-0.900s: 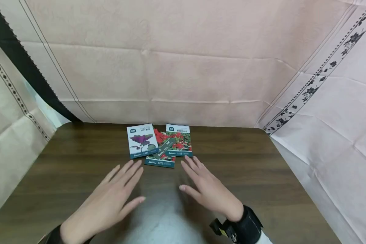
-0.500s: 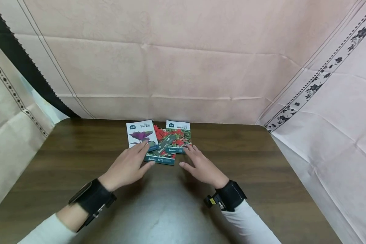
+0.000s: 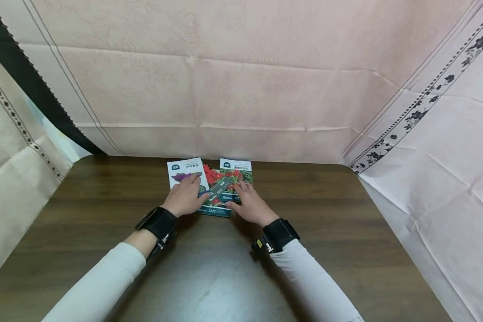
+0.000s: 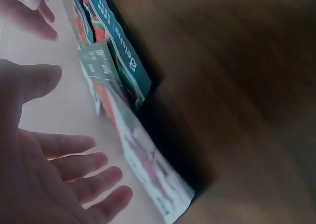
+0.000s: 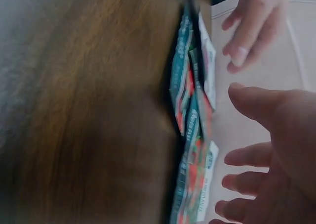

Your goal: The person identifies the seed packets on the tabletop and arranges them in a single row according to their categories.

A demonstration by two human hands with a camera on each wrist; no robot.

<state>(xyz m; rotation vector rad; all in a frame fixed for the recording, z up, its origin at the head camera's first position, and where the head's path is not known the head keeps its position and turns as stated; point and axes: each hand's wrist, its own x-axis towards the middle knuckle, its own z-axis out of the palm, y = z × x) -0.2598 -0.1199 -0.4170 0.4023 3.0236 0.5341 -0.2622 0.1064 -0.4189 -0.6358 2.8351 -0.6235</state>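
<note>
Several flat packets printed with flowers lie overlapping at the back of the table. On the left is a white packet with a purple plant [image 3: 185, 165]; on the right, a packet with red flowers [image 3: 236, 165]. Between them show a slanted packet with a green band [image 3: 220, 190] and a lower packet with a teal bottom edge [image 3: 215, 211]. My left hand [image 3: 184, 197] is over the purple-plant packet, covering its lower part. My right hand [image 3: 252, 205] is over the right packet's lower part. Both wrist views show relaxed, spread fingers [image 4: 81, 167] above the packets, gripping nothing.
The dark wooden table [image 3: 209, 277] stretches from the packets toward me. Behind it hangs a pale, creased cloth [image 3: 241, 98], with another cloth bearing a dark floral border [image 3: 416, 116] along the right side. A black strip [image 3: 36, 80] slants down at the left.
Both hands have moved forward from in front of the packets to over them, and closer together. The packets lie in the same arrangement.
</note>
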